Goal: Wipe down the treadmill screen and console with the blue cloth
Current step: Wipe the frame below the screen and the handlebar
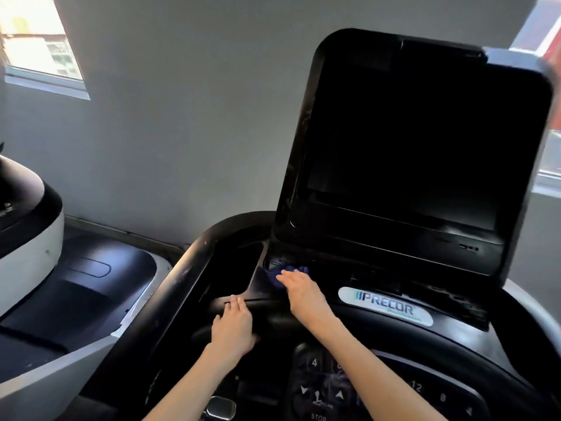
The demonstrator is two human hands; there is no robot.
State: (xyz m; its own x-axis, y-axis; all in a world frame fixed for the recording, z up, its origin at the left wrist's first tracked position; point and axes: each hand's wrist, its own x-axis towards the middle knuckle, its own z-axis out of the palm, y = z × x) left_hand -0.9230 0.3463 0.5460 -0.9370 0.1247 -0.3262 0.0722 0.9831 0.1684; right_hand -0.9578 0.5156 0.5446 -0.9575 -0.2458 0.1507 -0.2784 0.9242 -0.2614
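The treadmill's large dark screen (pixel 419 141) stands tilted at the upper right. Under it lies the black console (pixel 379 329) with a silver Precor badge (pixel 385 305). The blue cloth (pixel 283 273) lies bunched on the console just below the screen's lower left corner, mostly hidden. My right hand (pixel 300 291) presses flat on it with straight fingers. My left hand (pixel 232 325) rests on the black crossbar (pixel 273 305) at the console's left, fingers laid over it.
A recessed tray (pixel 233 268) sits left of the cloth. A keypad with number and arrow buttons (pixel 321 387) lies near the bottom edge. Another machine (pixel 30 238) stands at the left, in front of a grey wall with a window (pixel 39 41).
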